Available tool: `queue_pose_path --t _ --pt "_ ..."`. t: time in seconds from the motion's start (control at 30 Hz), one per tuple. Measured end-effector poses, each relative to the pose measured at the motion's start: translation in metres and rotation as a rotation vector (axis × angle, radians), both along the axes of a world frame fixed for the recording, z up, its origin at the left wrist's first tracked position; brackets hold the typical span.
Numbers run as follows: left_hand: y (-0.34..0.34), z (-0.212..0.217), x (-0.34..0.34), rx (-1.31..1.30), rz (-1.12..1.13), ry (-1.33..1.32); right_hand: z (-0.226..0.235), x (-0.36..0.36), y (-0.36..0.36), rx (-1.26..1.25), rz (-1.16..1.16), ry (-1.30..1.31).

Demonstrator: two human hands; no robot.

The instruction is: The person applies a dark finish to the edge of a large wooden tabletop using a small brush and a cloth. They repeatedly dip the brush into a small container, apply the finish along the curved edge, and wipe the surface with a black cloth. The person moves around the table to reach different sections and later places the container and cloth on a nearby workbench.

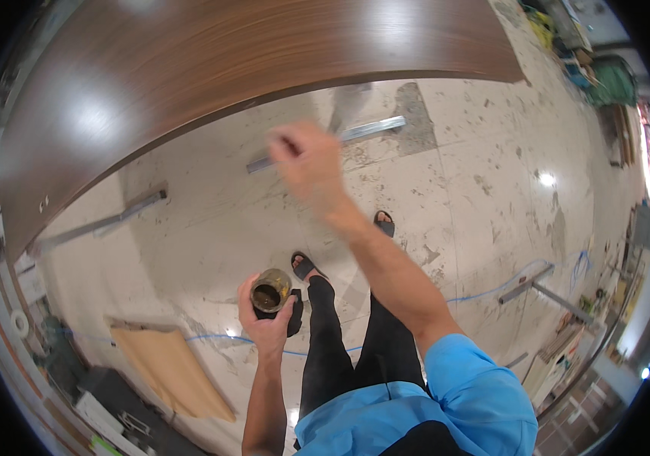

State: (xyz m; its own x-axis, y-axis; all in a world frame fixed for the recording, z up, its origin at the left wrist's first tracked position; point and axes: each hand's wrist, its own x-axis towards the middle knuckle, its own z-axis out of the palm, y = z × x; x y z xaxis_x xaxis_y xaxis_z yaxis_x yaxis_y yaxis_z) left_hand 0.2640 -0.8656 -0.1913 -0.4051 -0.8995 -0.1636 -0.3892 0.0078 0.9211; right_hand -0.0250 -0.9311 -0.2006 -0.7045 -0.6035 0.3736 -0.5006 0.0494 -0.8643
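Observation:
My left hand (266, 327) is wrapped round a small, grimy, see-through jar (282, 283) and holds it in front of my body. Something dark sits inside the jar, with yellow marks on its wall. A black object (294, 313) shows beside that hand; its kind is unclear. Out ahead, my right hand (306, 159) is raised with its fingers curled closed, smeared by motion. A dark reddish spot shows between the fingers, but I cannot make out what it is. Beyond this hand lies the near edge of a large brown wood-grain board (264, 45).
Grey metal bars (374, 129) show beneath and near the board. A blue hose (218, 336) crosses the stained tile floor (477, 228) behind my feet. A brown sheet (169, 368) lies at lower left. A metal stand (561, 296) is at right, with clutter along both sides.

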Motion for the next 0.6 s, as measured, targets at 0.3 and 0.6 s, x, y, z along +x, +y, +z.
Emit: queue_pose_path --t 0.3,0.6 --pt "-0.011 0.006 0.005 -0.015 -0.091 0.005 0.017 -0.107 0.117 -0.019 -0.656 -0.343" --pt "0.008 0.013 -0.045 -0.069 -0.186 -0.036 0.014 -0.210 0.185 -0.007 -0.648 0.001"
